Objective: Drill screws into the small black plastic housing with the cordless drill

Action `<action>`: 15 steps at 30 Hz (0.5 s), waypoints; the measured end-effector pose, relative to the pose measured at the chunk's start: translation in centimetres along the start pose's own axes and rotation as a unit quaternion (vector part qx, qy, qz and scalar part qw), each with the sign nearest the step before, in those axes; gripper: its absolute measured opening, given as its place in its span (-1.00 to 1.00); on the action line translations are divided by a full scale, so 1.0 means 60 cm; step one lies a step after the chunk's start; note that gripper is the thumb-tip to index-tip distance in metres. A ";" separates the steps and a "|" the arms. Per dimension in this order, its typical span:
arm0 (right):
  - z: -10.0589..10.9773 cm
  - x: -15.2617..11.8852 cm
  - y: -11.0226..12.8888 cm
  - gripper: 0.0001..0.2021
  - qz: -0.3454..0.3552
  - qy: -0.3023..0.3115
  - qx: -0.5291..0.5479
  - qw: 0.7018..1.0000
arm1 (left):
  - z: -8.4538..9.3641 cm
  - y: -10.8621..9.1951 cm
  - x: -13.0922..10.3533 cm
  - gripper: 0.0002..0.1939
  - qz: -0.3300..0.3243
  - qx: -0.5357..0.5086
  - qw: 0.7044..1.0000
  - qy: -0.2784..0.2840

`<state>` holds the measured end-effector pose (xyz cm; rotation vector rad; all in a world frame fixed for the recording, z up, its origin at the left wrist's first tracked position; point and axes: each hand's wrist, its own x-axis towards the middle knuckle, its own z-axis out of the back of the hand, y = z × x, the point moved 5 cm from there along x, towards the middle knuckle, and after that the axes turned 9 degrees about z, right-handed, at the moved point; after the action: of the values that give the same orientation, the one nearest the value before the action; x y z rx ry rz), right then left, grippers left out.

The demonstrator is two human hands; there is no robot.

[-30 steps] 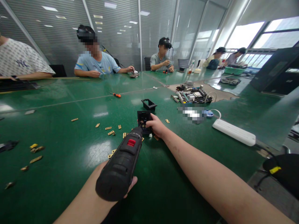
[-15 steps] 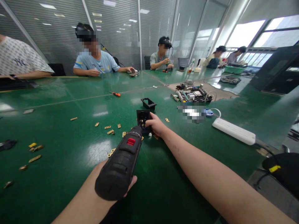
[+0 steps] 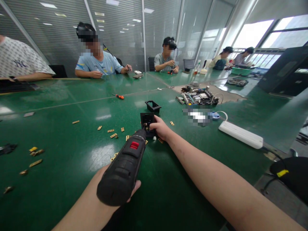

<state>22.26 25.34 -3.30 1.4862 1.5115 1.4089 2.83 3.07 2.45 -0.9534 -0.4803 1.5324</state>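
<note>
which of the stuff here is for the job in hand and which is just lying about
In the job:
black power drill, in the left hand
black plastic part, in the right hand
probably the brass strips and black frame nearby

Apparently just lying about:
orange screwdriver
circuit board
white power strip

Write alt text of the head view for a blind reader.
A person's left hand points a black power drill at a black housing held in their right hand; small brass-colored plates lie scattered across the green table.

A circuit board [image 3: 201, 98] lies beyond a white power strip [image 3: 240, 134].
</note>
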 end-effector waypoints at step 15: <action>0.001 -0.002 0.002 -0.55 -0.002 -0.004 -0.005 1.000 | -0.006 0.005 0.004 -0.78 0.002 -0.020 1.000 -0.020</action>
<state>22.39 25.24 -3.25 1.4799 1.4989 1.4057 2.93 3.17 1.97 -0.9565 -0.5392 1.5521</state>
